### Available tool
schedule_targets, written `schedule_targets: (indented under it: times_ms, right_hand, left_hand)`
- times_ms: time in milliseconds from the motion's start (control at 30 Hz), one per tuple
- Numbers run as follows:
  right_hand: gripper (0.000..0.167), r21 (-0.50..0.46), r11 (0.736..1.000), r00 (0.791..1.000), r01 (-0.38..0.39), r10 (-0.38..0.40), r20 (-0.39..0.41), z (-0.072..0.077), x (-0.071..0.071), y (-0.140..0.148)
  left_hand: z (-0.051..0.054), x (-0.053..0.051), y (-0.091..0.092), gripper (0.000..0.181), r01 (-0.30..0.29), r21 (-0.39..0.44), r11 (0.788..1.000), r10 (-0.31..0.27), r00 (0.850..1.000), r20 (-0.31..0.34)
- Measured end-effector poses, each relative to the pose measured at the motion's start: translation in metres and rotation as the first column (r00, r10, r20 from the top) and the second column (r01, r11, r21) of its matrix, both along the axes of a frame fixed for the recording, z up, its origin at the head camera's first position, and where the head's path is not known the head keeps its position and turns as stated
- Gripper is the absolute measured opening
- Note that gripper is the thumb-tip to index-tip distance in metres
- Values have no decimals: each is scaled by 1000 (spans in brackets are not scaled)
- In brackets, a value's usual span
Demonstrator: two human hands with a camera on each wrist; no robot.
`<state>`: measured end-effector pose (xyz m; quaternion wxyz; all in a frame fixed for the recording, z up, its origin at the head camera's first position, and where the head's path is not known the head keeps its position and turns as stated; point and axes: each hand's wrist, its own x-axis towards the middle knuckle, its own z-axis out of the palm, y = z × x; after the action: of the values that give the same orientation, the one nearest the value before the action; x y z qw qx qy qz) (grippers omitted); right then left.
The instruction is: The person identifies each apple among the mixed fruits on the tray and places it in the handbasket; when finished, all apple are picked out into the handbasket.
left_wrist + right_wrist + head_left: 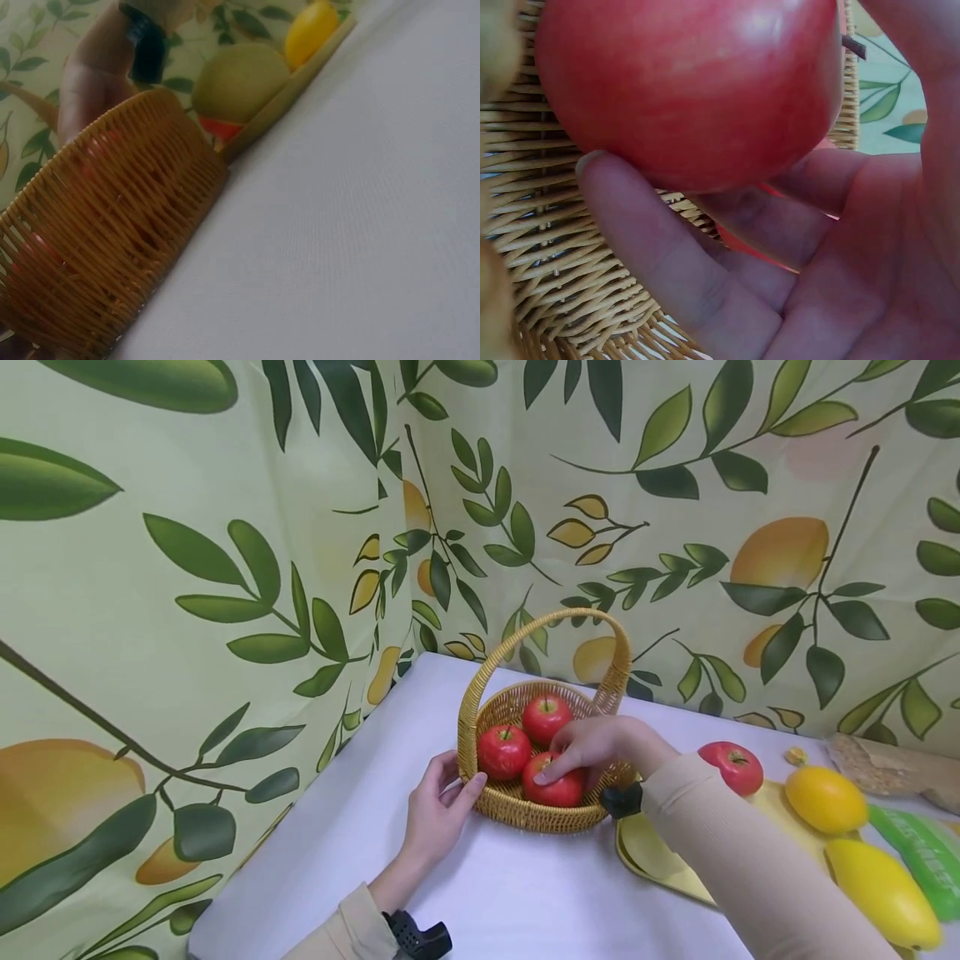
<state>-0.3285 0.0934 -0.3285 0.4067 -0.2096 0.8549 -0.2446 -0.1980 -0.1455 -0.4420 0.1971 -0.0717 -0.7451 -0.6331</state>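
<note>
A wicker basket [540, 818] with a tall arched handle stands on the table, several parts of its weave also filling the left wrist view. My left hand [438, 814] holds its left side by the foot of the handle, thumb in front. Inside, my right hand [603, 743] grips a red apple [697, 90], its fingers curled under and around the fruit in the right wrist view. Two more red apples, one at the left [504, 752] and one behind [547, 718], lie in the basket. The left hand's fingertips are partly hidden behind the basket.
Right of the basket lies a yellow tray [780, 810] with another red apple [731, 768], an orange-yellow fruit [825, 799] and a yellow mango-like fruit [883, 893]. A green packet [918, 856] lies beyond them. Leaf-printed cloth walls [487, 585] border the white table [510, 893].
</note>
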Motion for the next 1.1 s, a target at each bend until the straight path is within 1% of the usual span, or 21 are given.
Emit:
schedule_targets:
  times_ms: [133, 367, 467, 667, 867, 1000, 1100]
  right_hand:
    - [62, 2, 1000, 1000, -2, 2, 17, 1, -1, -3]
    - [76, -3, 1000, 999, 16, -16, 30, 5, 1, -6]
    - [78, -18, 1000, 999, 24, -23, 45, 4, 2, -7]
    - [74, -57, 998, 998, 36, -33, 51, 0, 3, -7]
    - [65, -83, 996, 999, 36, -35, 17, -1, 4, -7]
    - [61, -134, 990, 999, 43, -44, 2, 0, 6, -2]
    - [59, -170, 984, 998, 58, -60, -5, 0, 10, 5]
  left_hand:
    - [1, 0, 0, 46, 1, -6, 1000, -1, 1000, 12]
    - [1, 0, 1, 46, -7, -8, 1000, 7, 1000, 11]
    - [1, 0, 1, 46, -9, -11, 1000, 9, 1000, 12]
    - [1, 1, 0, 46, -7, -13, 1000, 7, 1000, 25]
    - [2, 1, 0, 47, -7, -18, 1000, 7, 1000, 28]
    - [1, 1, -1, 46, -13, -16, 1000, 13, 1000, 17]
    - [0, 0, 1, 46, -1, -16, 1000, 1, 1000, 12]
